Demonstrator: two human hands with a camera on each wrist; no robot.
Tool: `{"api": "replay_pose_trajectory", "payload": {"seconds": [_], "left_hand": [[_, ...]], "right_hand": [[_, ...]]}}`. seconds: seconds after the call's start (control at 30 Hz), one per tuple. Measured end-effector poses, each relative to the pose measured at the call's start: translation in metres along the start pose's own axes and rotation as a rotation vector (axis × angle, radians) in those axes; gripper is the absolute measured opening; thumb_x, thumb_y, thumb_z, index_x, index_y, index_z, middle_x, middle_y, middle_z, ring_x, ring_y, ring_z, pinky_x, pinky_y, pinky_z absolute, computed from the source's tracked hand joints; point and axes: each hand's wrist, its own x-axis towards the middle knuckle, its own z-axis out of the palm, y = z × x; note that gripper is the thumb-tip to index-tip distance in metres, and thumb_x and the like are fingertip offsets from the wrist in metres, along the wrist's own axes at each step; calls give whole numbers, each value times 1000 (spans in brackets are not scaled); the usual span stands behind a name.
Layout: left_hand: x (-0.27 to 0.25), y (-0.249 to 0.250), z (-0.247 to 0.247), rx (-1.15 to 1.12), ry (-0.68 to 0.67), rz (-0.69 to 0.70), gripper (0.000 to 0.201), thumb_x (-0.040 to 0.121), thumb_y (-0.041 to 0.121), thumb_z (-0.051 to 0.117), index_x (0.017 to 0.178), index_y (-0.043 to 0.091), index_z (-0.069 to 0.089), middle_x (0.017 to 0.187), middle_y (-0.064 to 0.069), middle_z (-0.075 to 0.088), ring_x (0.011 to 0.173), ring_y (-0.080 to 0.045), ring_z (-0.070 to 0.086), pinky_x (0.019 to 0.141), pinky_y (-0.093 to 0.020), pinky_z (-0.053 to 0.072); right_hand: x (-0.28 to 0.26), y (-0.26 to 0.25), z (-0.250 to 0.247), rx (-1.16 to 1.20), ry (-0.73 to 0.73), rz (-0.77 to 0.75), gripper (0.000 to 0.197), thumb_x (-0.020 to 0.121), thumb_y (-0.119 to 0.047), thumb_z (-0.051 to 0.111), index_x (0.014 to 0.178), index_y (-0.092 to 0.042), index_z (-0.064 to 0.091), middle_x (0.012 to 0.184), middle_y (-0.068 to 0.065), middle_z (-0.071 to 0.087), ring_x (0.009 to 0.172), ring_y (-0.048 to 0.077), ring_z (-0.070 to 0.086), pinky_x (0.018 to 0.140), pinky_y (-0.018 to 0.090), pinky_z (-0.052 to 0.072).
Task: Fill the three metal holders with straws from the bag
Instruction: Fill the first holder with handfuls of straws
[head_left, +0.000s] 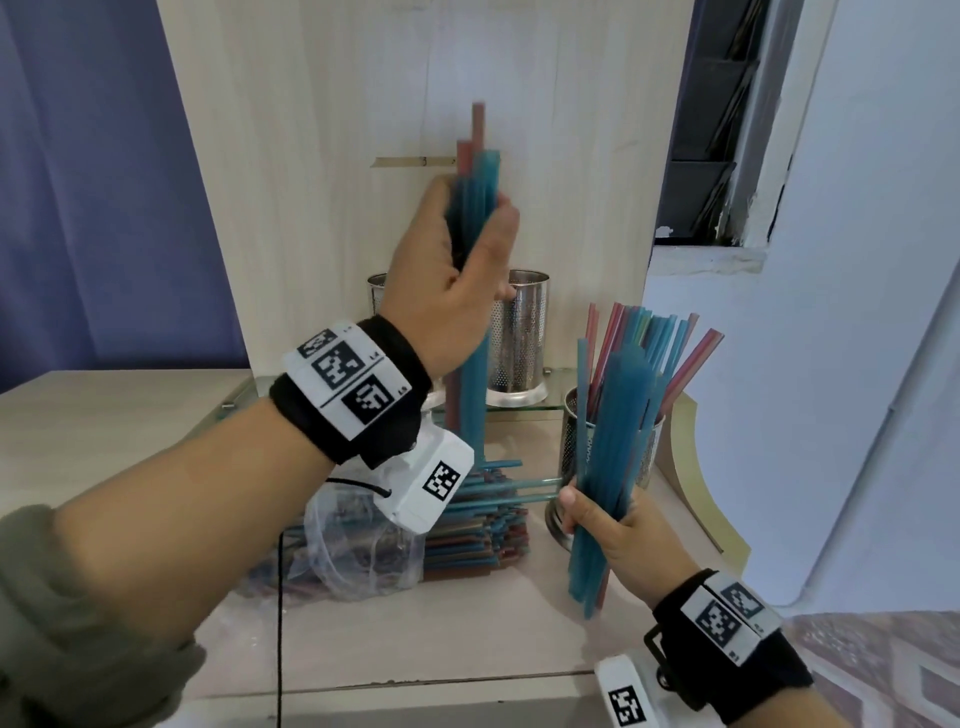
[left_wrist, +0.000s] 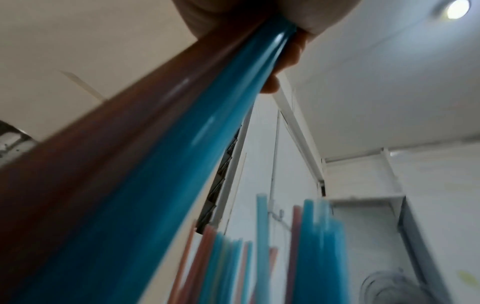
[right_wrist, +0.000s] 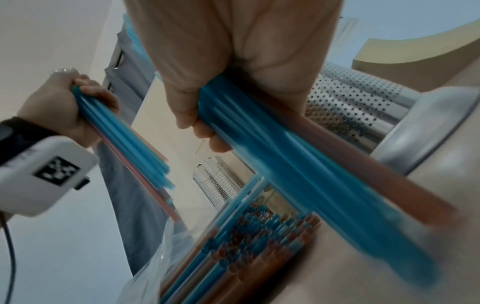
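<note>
The left hand (head_left: 441, 270) gripped an upright bundle of blue and red straws (head_left: 475, 171), raised in front of the wooden back panel (head_left: 311, 130). The right hand (head_left: 613, 525) gripped a second, mostly blue bundle (head_left: 613, 441) beside the near-right holder (head_left: 649, 447), which already contained straws. Two more perforated metal holders (head_left: 519, 338) stood on the glass shelf (head_left: 550, 402) at the rear edge of the desk (head_left: 130, 415). The plastic bag (head_left: 358, 551), with straws protruding, lay at desk centre.
</note>
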Motion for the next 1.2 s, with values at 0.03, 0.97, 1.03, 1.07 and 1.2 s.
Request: {"api": "replay_pose_trajectory", "payload": {"seconds": [0.03, 0.97, 1.03, 1.07, 1.2], "left_hand": [[-1, 3, 0, -50, 15, 0, 9, 99, 26, 45, 100, 17, 44, 67, 5, 46, 53, -8, 50, 59, -29, 52], [-60, -8, 51, 125, -48, -239, 46, 79, 81, 36, 117, 54, 39, 130, 2, 42, 127, -19, 42, 108, -47, 38], [-51, -7, 41, -19, -132, -338, 88, 61, 90, 48, 134, 49, 20, 147, 1, 32, 136, -21, 38, 109, -48, 39], [-47, -9, 36, -102, -206, -395, 104, 53, 87, 60, 138, 49, 13, 151, -2, 31, 136, -22, 40, 108, -49, 40], [-40, 0, 34, 49, -363, -360, 134, 42, 55, 91, 142, 53, 1, 150, 3, 35, 135, -12, 41, 111, -46, 37]], "right_hand": [[-1, -5, -1, 2, -18, -5, 34, 84, -37, 62, 72, -6, 62, 63, -5, 59, 63, 8, 58, 66, 22, 50], [-7, -68, 1, 140, -13, -32, 16, 75, -1, 79, 87, -9, 73, 88, 11, 74, 86, 21, 71, 77, 28, 57], [-7, -66, -2, 156, -13, 1, 13, 75, -2, 79, 84, -11, 74, 87, 8, 75, 85, 18, 71, 76, 26, 56], [-7, -65, -3, 149, -19, 6, 13, 76, -2, 79, 84, -10, 74, 87, 8, 75, 85, 18, 71, 76, 25, 56], [-10, -67, -2, 104, -65, 2, 16, 77, -2, 78, 92, -4, 71, 89, 9, 74, 79, 10, 70, 69, 16, 52]]}}
